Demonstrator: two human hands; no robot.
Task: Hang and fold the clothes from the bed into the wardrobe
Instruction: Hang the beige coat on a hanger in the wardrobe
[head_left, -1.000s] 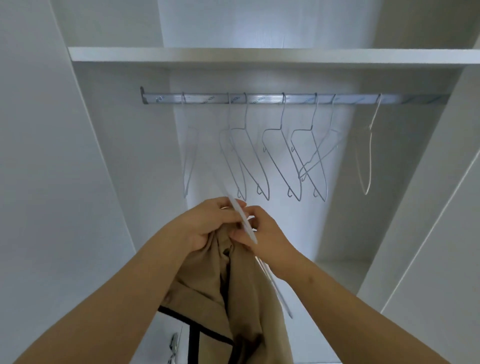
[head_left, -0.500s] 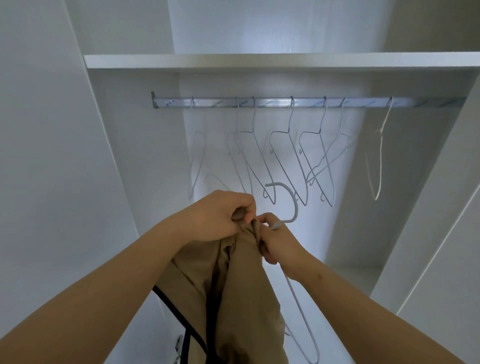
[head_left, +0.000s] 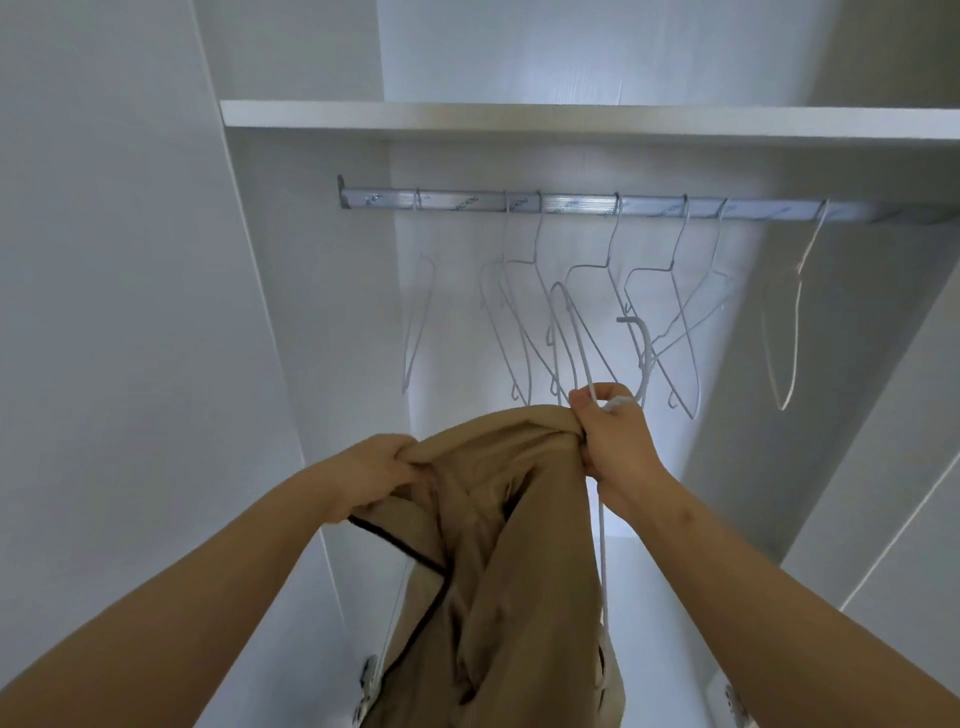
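A white wardrobe (head_left: 322, 338) fills the view, its door (head_left: 104, 312) open on the left. A white shelf (head_left: 571, 122) crosses the top, with a silver rail (head_left: 576, 203) just under it. Printed wording repeats along the rail. Only "HONG" can be made out; the rest is too small to read. Seven or so empty white wire hangers (head_left: 675, 291) hang from the rail, spread from left to right. A metal hinge (head_left: 366, 680) shows low on the near left.

Near the camera, a tan garment (head_left: 509, 519) with black trim is held up below the rail, inside the wardrobe opening. The left hand (head_left: 374, 478) grips a bunch of its fabric on the left. The right hand (head_left: 618, 447) is closed on the garment's top edge together with the neck of a white hanger (head_left: 618, 402), whose hook rises above the fingers, well below the rail.
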